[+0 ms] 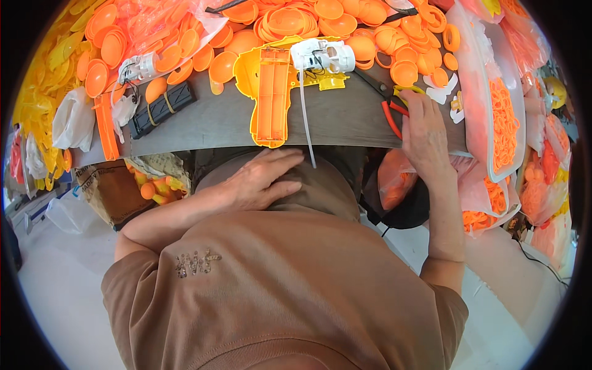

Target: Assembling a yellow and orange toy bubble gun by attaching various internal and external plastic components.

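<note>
On the grey worktop, a yellow-orange plastic half shell (246,77) with an orange handle section (273,98) lies near the front edge. A white mechanism (324,57) with dark wires and a thin white tube (306,123) sits on its right part. My left hand (265,179) is against my lap just below the shell's lower end, fingers stretched out, holding nothing. At the right of the worktop my right hand (425,135) has its fingers closed at red-handled pliers (391,117). A yellow handle-like piece (409,90) shows by its fingertips; the grip is partly hidden.
Heaps of orange plastic cups (287,24) line the back. At left lie a black battery-like bar (163,110), another white mechanism (139,66) and an orange part (106,126). A clear bin (498,163) of orange pieces stands at right. A sack (102,194) sits below the worktop.
</note>
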The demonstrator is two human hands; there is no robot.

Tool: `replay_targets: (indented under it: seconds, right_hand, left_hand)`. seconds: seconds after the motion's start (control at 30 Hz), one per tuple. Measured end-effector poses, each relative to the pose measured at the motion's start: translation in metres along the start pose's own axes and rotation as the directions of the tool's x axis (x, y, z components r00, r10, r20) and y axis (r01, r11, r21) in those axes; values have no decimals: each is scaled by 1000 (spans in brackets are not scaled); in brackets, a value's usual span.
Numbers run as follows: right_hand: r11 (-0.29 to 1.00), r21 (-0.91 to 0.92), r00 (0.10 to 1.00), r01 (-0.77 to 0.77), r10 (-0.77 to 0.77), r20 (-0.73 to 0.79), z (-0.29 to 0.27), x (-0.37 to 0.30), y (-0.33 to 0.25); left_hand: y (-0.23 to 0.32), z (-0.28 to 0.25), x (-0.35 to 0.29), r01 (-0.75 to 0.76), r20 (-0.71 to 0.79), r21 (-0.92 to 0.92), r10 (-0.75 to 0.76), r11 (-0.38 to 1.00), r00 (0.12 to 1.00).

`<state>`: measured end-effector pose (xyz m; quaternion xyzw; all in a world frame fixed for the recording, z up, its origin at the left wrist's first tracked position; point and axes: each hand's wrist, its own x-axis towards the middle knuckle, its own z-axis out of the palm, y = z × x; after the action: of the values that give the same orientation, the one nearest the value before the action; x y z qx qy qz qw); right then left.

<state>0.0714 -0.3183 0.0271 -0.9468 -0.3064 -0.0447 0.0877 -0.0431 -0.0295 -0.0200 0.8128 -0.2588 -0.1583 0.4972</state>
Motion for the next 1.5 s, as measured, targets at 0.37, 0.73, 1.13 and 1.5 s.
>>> replay_targets:
  seconds: [0.37, 0.73, 1.13, 1.5]
  right_hand:
    - [945, 217, 969, -246, 233, 85, -36, -38, -6]
    - [518, 749, 860, -413, -50, 508, 16, -94, -58]
    - [470, 791, 893, -391, -16, 450, 36, -85, -76]
    - [627, 740, 937, -244, -45, 347, 29, -77, -76]
  left_hand:
    - [-11, 14, 26, 331, 204, -567, -261, 755, 944]
    - [-16, 17, 32, 253, 198, -679, -160, 690, 967]
    - [-9, 13, 30, 341, 224, -633, -258, 695, 940]
    - [-12, 10, 28, 325, 211, -573, -248, 753, 946]
